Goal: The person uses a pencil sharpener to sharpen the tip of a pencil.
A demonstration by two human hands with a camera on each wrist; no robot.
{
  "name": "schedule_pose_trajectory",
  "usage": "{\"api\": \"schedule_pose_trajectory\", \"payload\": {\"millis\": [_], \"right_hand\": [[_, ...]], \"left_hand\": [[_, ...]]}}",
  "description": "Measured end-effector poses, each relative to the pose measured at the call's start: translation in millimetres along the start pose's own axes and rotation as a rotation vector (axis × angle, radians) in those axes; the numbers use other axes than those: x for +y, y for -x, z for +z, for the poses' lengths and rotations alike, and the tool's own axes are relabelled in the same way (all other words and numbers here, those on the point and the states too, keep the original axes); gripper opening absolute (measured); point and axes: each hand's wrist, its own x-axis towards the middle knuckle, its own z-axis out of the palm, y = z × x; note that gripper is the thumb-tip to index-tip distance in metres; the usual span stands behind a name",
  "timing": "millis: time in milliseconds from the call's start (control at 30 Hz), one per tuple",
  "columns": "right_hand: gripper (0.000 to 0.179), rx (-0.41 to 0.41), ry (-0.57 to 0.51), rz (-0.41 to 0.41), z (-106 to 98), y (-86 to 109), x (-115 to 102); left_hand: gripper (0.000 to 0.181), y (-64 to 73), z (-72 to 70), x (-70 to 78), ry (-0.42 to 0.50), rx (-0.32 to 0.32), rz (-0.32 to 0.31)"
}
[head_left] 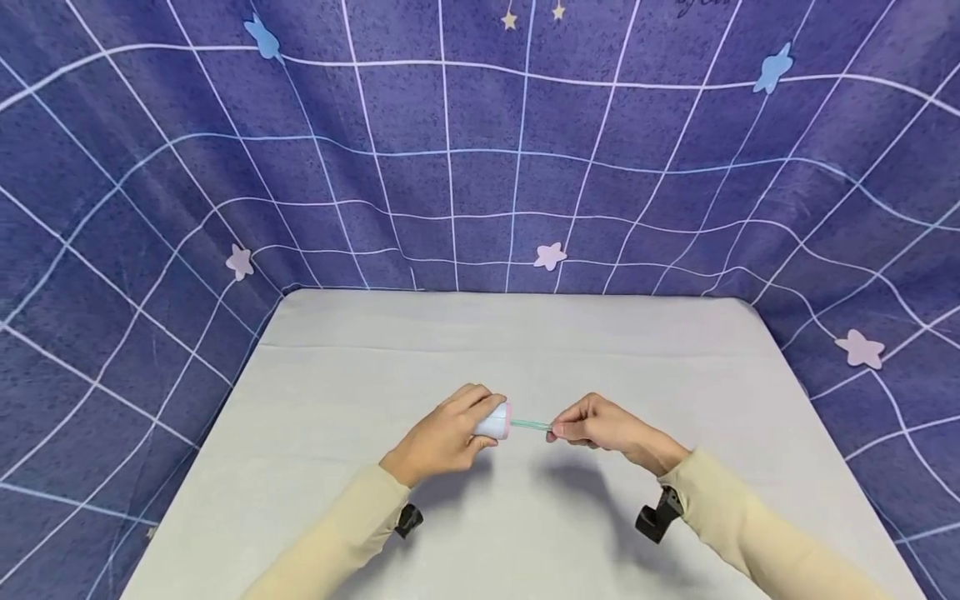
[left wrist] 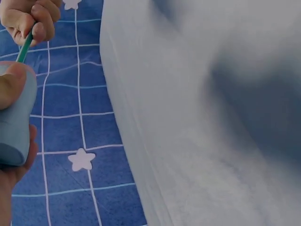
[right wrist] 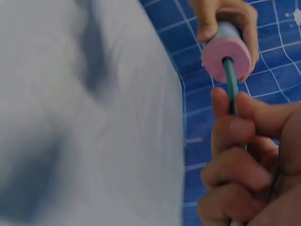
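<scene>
My left hand [head_left: 446, 433] grips a pale blue, rounded cylinder that looks like a pencil sharpener [head_left: 492, 422], thumb on one side and fingers on the other. Its pink end face [right wrist: 216, 63] has a dark round hole in the right wrist view. From that hole comes a thin green pencil [head_left: 529, 425], its tip hidden inside. The right hand [head_left: 600, 427] pinches the pencil between thumb and index finger, a short way from the hole, and the other fingers curl beneath. Both hands are held above the table, casting shadows on it.
A white cloth covers the table [head_left: 480, 333]. Behind and at both sides hangs a blue curtain [head_left: 480, 183] with a white grid and stars. Each wrist carries a small black camera, one on the left [head_left: 408, 520] and one on the right [head_left: 660, 514].
</scene>
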Motion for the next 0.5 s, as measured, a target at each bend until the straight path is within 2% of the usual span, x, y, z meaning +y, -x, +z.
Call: {"api": "schedule_pose_trajectory", "payload": {"millis": [33, 100, 200, 300, 367, 467, 500], "right_hand": [[0.022, -0.007, 0.011, -0.011, -1, 0.6, 1], [0.018, 0.021, 0.08, -0.087, -1, 1.7, 2], [0.008, 0.137, 0.247, -0.213, 3, 3.2, 3], [0.013, 0.291, 0.433, -0.346, 7, 4.7, 5], [0.014, 0.389, 0.543, -0.471, 10, 5.1, 9], [0.016, 0.539, 0.72, -0.705, 12, 3.2, 17], [0.011, 0.587, 0.783, -0.777, 12, 2.1, 19]], "left_hand": [[0.051, 0.2, 0.2, -0.1, -0.011, 0.002, 0.002], [0.051, 0.2, -0.2, -0.4, -0.003, 0.003, -0.027], [0.049, -0.5, -2.9, -0.1, 0.066, -0.025, -0.121], [0.044, -2.8, -5.8, -0.6, 0.185, -0.085, -0.218], [0.04, -4.8, -7.7, -1.9, 0.269, -0.127, -0.282], [0.037, -6.4, -10.5, -5.0, 0.39, -0.17, -0.353], [0.036, -6.5, -11.3, -6.6, 0.431, -0.18, -0.37]]}}
